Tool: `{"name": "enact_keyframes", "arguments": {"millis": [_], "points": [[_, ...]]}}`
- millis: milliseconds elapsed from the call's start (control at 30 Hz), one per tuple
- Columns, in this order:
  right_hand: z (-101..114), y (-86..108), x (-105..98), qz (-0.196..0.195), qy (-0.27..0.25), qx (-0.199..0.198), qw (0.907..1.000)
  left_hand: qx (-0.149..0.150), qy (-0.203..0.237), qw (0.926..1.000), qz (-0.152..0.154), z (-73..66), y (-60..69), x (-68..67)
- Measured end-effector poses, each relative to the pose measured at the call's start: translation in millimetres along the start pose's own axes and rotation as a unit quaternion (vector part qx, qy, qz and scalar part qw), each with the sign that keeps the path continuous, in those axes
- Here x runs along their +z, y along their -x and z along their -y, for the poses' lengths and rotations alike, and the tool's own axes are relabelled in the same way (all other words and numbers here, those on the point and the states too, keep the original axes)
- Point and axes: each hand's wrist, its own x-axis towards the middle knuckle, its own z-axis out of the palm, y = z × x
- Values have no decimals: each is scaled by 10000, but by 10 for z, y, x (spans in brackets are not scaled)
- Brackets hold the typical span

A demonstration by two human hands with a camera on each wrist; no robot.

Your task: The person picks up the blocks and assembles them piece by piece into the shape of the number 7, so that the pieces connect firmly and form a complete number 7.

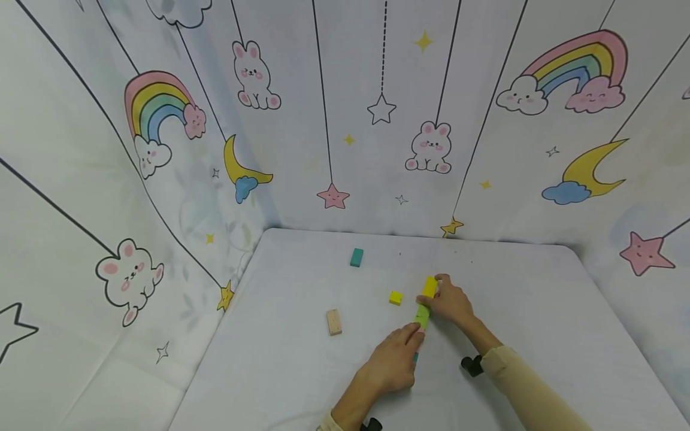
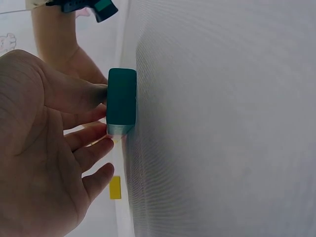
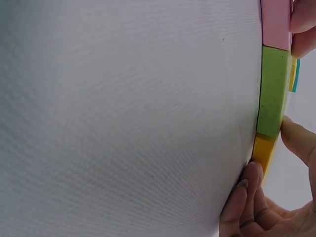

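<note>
A straight row of blocks lies on the table: a yellow block [image 1: 430, 285] at the far end, then a light green block [image 1: 422, 316], a pink block [image 3: 276, 24] and a teal block [image 2: 122, 96] at the near end. My right hand [image 1: 451, 304] grips the yellow block, the thumb on one side and the fingers along the other. Over the nearer part of the row, my left hand [image 1: 392, 363] holds the pink block with thumb and fingertips. It hides most of the pink and teal blocks from the head view. Neighbouring blocks meet end to end.
Left of the row lie a small yellow block [image 1: 396, 298] and a plain wooden block [image 1: 334, 322]. Another teal block [image 1: 357, 257] is farther back on the white table [image 1: 269, 371]. A printed curtain [image 1: 366, 155] hangs behind the table's back edge.
</note>
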Motion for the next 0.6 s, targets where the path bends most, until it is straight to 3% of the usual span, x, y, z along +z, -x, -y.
{"name": "enact_keyframes", "arguments": {"millis": [600], "points": [[-31, -4, 18, -38, -59, -132, 9999, 7, 42, 9999, -108, -20, 28, -43]]}}
